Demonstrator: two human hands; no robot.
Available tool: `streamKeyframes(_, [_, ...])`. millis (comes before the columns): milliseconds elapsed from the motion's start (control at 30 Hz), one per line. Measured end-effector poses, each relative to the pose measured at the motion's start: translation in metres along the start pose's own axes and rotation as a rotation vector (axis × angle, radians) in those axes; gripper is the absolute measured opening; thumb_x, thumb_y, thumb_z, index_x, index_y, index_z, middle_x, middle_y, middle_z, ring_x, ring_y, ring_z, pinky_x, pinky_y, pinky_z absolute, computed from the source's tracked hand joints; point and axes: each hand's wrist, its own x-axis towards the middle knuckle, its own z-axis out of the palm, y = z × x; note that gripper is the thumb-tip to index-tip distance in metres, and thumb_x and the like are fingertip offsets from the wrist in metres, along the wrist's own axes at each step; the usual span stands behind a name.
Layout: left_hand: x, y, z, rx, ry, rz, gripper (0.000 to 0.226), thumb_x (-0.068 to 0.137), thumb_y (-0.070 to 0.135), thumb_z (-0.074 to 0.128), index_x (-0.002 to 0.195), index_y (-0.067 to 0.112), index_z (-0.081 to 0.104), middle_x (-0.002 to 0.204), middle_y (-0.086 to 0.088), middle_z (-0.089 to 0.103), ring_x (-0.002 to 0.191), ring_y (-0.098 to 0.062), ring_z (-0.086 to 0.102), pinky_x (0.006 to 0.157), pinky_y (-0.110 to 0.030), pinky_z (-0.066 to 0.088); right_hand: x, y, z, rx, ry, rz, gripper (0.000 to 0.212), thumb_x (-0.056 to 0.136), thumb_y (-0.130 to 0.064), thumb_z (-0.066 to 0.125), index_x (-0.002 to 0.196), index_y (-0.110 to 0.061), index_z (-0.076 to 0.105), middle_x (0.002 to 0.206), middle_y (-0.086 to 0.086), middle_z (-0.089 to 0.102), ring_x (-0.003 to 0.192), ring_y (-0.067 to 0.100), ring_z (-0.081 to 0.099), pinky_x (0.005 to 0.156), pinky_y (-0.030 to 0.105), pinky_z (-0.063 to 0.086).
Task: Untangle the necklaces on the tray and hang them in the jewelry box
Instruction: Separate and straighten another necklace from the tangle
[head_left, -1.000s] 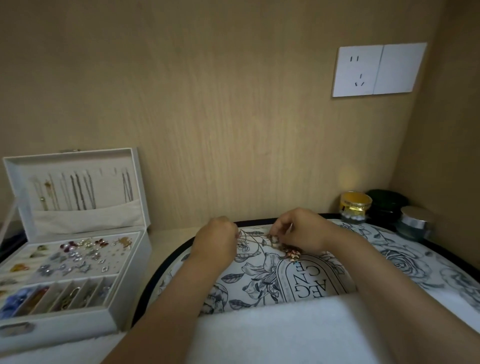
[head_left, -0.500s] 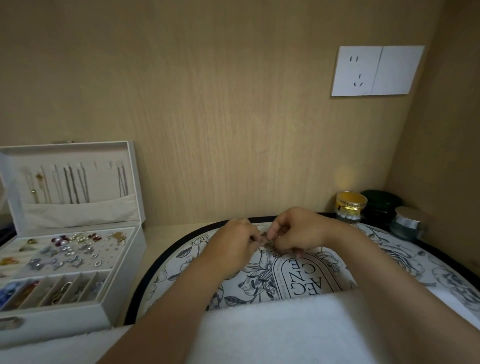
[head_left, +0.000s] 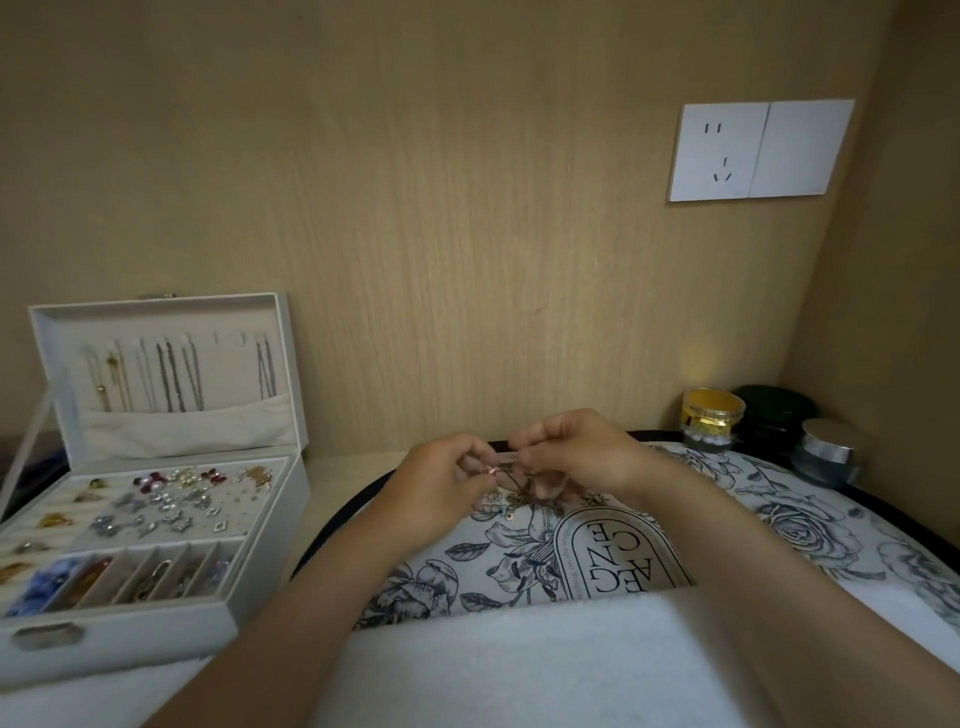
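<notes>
Head view: tangled necklaces are pinched between the left hand and the right hand, held just above the far side of the tray; several chains are hung in the open lid of the box.

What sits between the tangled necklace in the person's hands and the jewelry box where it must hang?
Nothing visible: the necklace is held over the tray, the jewelry box stands open to the left, and only tabletop lies between.
</notes>
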Motion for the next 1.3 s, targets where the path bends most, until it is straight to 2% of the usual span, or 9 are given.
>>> streamKeyframes(167, [-0.013, -0.016, -0.019, 0.239, -0.113, -0.050, 0.017, 0.094, 0.017, 0.061, 0.099, 0.029, 0.071, 0.081, 0.015, 0.060, 0.060, 0.006, 0.051, 0.056, -0.009, 0.037, 0.003, 0.008, 0.006, -0.421, -0.037, -0.048, 0.010, 0.080, -0.021, 0.082, 0.087, -0.026, 0.076, 0.072, -0.017, 0.070, 0.064, -0.005, 0.062, 0.067, 0.017, 0.047])
streamKeyframes(267, [-0.019, -0.020, -0.021, 0.361, -0.121, -0.043, 0.023, 0.093, 0.017, 0.053, 0.099, 0.033, 0.069, 0.085, 0.011, 0.065, 0.068, 0.000, 0.055, 0.061, -0.020, 0.045, 0.004, 0.011, 0.011, -0.549, -0.054, -0.071, 0.014, 0.077, -0.023, 0.086, 0.089, -0.024, 0.078, 0.076, -0.017, 0.069, 0.070, -0.005, 0.063, 0.069, 0.014, 0.045])
streamKeyframes(433, [-0.018, -0.022, -0.026, 0.739, -0.013, -0.005, 0.020, 0.092, 0.022, 0.049, 0.101, 0.032, 0.064, 0.097, 0.011, 0.063, 0.086, -0.010, 0.054, 0.066, -0.026, 0.035, 0.006, 0.012, 0.013, -0.646, -0.009, -0.137, 0.017, 0.078, -0.019, 0.085, 0.092, -0.023, 0.077, 0.084, -0.015, 0.068, 0.072, -0.005, 0.060, 0.062, 0.005, 0.040])
streamKeyframes(533, [-0.015, -0.023, -0.026, 0.920, 0.046, 0.014, 0.019, 0.092, 0.026, 0.049, 0.104, 0.027, 0.064, 0.106, 0.006, 0.061, 0.092, -0.016, 0.058, 0.068, -0.027, 0.036, 0.005, 0.011, 0.011, -0.698, 0.018, -0.139, 0.013, 0.076, -0.028, 0.086, 0.084, -0.026, 0.076, 0.081, -0.016, 0.068, 0.074, -0.003, 0.061, 0.067, 0.015, 0.045])
streamKeyframes(667, [-0.013, -0.023, -0.018, 0.768, 0.188, 0.167, 0.024, 0.091, 0.031, 0.054, 0.113, 0.028, 0.063, 0.110, 0.008, 0.057, 0.101, -0.014, 0.052, 0.070, -0.028, 0.037, 0.004, 0.010, 0.007, -0.809, 0.017, -0.090, 0.015, 0.076, -0.041, 0.083, 0.079, -0.029, 0.077, 0.077, -0.023, 0.069, 0.078, -0.002, 0.064, 0.076, 0.025, 0.054])
streamKeyframes(867, [-0.011, -0.024, 0.009, 0.571, 0.081, 0.243, 0.019, 0.093, 0.041, 0.063, 0.103, 0.030, 0.073, 0.101, 0.011, 0.061, 0.100, -0.008, 0.050, 0.080, -0.027, 0.044, 0.006, 0.013, 0.007, -0.973, -0.027, -0.159, 0.010, 0.090, -0.036, 0.067, 0.088, -0.029, 0.073, 0.088, -0.019, 0.067, 0.083, 0.001, 0.061, 0.076, 0.023, 0.051])
streamKeyframes(1067, [-0.010, -0.032, 0.010, 0.317, 0.073, 0.134, 0.013, 0.097, 0.026, 0.059, 0.089, 0.023, 0.068, 0.094, 0.010, 0.062, 0.089, -0.008, 0.055, 0.080, -0.026, 0.046, 0.008, 0.010, 0.017, -0.256, 0.139, -0.088, 0.029, 0.105, -0.030, 0.043, 0.093, -0.010, 0.061, 0.084, 0.005, 0.070, 0.074, 0.018, 0.064, 0.074, 0.033, 0.053])
streamKeyframes(1200, [-0.006, -0.022, 0.005, -0.415, 0.157, -0.192, 0.025, 0.103, 0.016, 0.043, 0.084, 0.012, 0.059, 0.079, -0.007, 0.069, 0.069, -0.020, 0.066, 0.071, -0.029, 0.050, 0.006, -0.004, 0.019, 0.265, 0.206, -0.020, 0.024, 0.105, -0.019, 0.035, 0.093, -0.005, 0.050, 0.061, 0.008, 0.059, 0.067, 0.027, 0.062, 0.056, 0.027, 0.050])
streamKeyframes(1300, [-0.001, -0.015, -0.003, -0.795, 0.141, -0.267, 0.025, 0.103, 0.008, 0.035, 0.081, 0.008, 0.047, 0.054, -0.003, 0.051, 0.047, -0.023, 0.053, 0.056, -0.032, 0.042, 0.007, -0.007, 0.015, 0.510, 0.168, 0.021, 0.018, 0.102, -0.018, 0.035, 0.086, -0.013, 0.038, 0.056, 0.003, 0.032, 0.055, 0.023, 0.039, 0.051, 0.033, 0.043])
